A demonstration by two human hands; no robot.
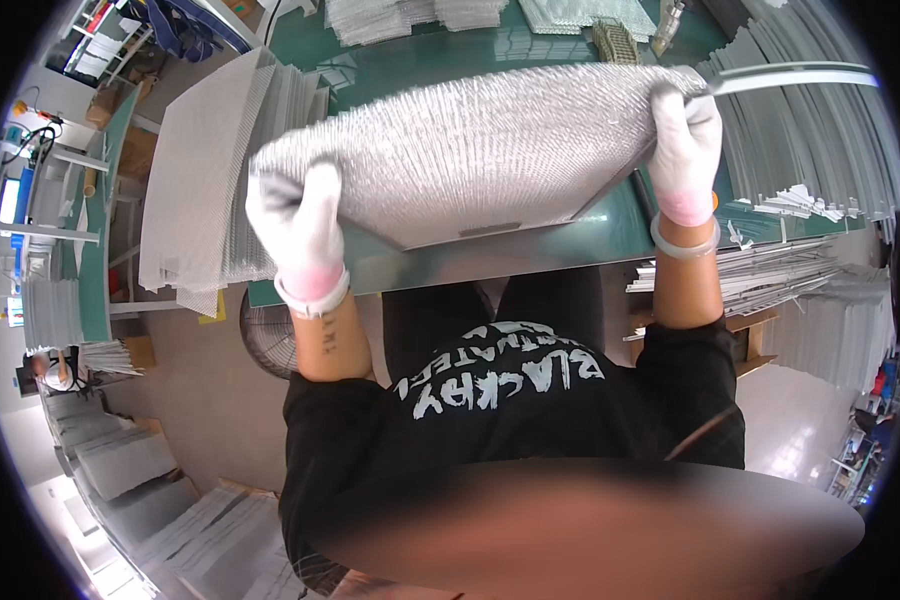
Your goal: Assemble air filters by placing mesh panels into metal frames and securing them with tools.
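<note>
A wide, silvery mesh panel (490, 150) is held up and tilted over the green table, its lower edge near the table's front. At its left end my left hand (305, 225), in a white glove with a pink cuff, grips the edge with the thumb in front. The matching gloved right hand (686, 150) grips the opposite end, thumb also in front. Some of the fingers on both hands are hidden behind the panel. A small dark rectangle shows along the panel's lower edge.
Stacks of mesh sheets (205, 170) stand on the left, and more sheets (800, 130) on the right. Flat mesh stacks (415, 15) lie at the back of the green table (490, 258). A pale metal strip (795, 77) lies beyond my right hand. A floor fan (267, 335) sits below.
</note>
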